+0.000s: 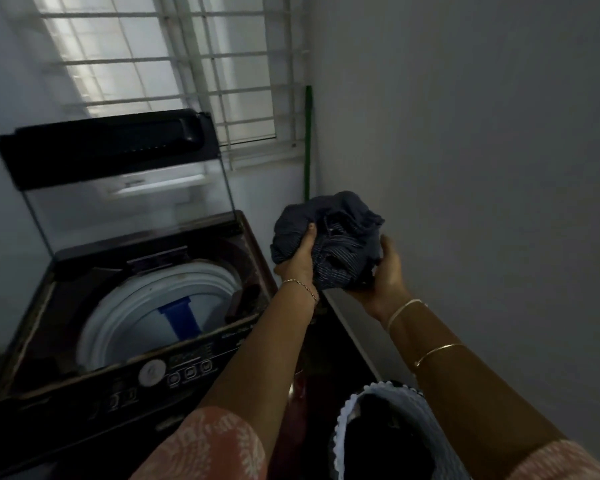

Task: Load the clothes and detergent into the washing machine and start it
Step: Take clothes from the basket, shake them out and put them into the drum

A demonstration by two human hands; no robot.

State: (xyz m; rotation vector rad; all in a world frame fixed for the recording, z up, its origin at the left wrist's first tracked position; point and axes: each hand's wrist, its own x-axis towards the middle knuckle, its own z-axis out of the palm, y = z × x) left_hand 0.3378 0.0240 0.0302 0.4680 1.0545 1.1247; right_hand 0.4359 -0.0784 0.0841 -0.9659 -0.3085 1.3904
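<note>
I have a bundle of dark blue striped clothes [329,237] bunched up between both hands, right of centre in the frame and out past the right edge of the washing machine [125,306]. My left hand [300,258] has its fingers curled into the cloth from the left, thumb on top; my right hand [383,271] cups it from below and the right, fingers wrapped under the folds. So I judge I am in the loading step, with this bundle not yet in the tub.

The machine fills the lower left of the frame, its glass lid [118,188] standing raised toward the window [174,64] at upper left, and the white drum opening [153,306] showing beneath, a blue part deep inside it. No clothes can be seen in what shows of the drum. Next I need to swing the bundle left over the opening and let go, keeping loose ends clear of the rim.

At the bottom right sits a laundry basket [364,403] with a scalloped edge, dark inside. A green pole [307,140] leans in the corner. I cannot see any detergent. The control panel [174,372] runs along the machine's near edge, and my left forearm crosses above its right end
</note>
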